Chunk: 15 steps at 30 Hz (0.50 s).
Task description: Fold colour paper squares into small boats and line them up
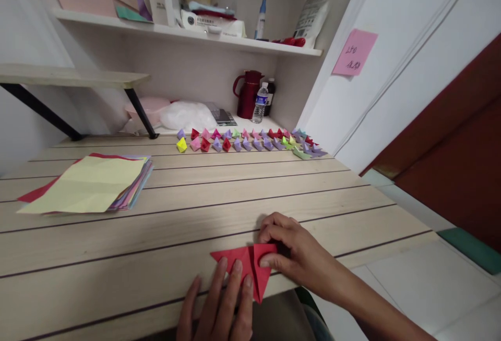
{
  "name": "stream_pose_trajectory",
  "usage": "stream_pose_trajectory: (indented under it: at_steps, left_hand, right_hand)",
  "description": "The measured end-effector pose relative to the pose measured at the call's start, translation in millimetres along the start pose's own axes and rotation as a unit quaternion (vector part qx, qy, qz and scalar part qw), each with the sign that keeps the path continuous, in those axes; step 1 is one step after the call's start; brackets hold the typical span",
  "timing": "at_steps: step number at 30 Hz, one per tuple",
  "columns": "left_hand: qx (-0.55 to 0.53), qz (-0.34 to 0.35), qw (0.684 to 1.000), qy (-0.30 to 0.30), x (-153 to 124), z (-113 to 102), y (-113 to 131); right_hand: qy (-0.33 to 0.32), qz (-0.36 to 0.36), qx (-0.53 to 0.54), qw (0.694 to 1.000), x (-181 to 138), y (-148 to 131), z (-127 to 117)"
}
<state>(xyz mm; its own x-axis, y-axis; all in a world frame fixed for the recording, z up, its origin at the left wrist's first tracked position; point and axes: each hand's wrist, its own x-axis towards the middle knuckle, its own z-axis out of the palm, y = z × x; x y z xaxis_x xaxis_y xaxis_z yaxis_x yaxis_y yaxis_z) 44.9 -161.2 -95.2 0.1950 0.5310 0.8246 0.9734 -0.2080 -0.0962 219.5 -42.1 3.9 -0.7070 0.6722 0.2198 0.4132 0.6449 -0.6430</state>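
Observation:
A partly folded sheet of red origami paper [245,256] lies at the table's front edge, one flap turned up on its right side and a point hanging toward me. My left hand [223,304] rests on its left part with fingers spread and stretched out. With thumb in front and curled fingers behind, my right hand [287,250] pinches the paper's right flap. Part of the paper is hidden under the left fingertips.
A stack of coloured paper [86,184] lies at left, yellow sheet on top. Small folded paper boats [246,144] line the table's back in two rows. Behind them stand a dark red jug [248,96] and a water bottle [260,104]. A small raised shelf [74,77] stands back left.

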Motion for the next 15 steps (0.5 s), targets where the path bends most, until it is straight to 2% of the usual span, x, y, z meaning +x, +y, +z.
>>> stream_pose_trajectory:
  at_steps: [8,15]
  left_hand:
    - [0.001,-0.008,1.000,0.006,-1.6,1.3,1.7]
    - [0.028,-0.034,0.999,0.009,3.7,0.8,6.7]
  right_hand:
    - [0.010,0.027,-0.004,1.000,3.9,-1.0,3.7]
    - [-0.006,0.024,-0.074,0.997,7.6,-2.2,1.8]
